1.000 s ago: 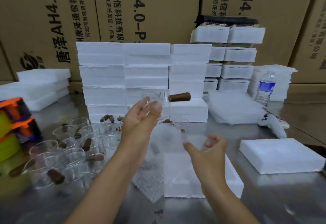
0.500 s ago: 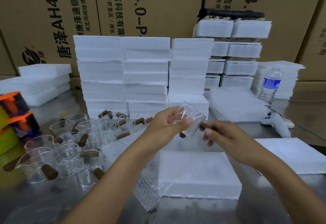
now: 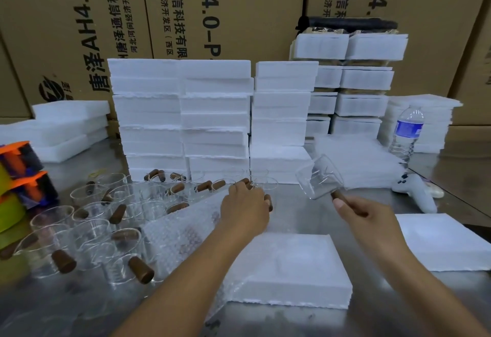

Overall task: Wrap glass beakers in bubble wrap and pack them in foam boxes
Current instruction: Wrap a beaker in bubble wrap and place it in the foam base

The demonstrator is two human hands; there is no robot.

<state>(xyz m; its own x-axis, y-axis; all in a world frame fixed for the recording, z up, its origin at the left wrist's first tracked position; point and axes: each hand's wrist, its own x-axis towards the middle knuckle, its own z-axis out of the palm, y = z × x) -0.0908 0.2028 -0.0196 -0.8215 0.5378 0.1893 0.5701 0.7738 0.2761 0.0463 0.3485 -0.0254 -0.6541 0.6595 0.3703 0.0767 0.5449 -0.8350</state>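
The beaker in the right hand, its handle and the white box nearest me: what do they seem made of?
The beaker looks like clear glass, glossy; the background shows through it. Its handle is matt brown, perhaps wood or plastic; I cannot tell. The box is white foam, matt, with a rough crumbly lower edge.

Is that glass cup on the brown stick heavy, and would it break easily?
Probably light: the right hand holds up the beaker by its brown handle alone. Likely fragile, since it looks like thin clear glass. On its side it might roll, though the handle would likely stop it.
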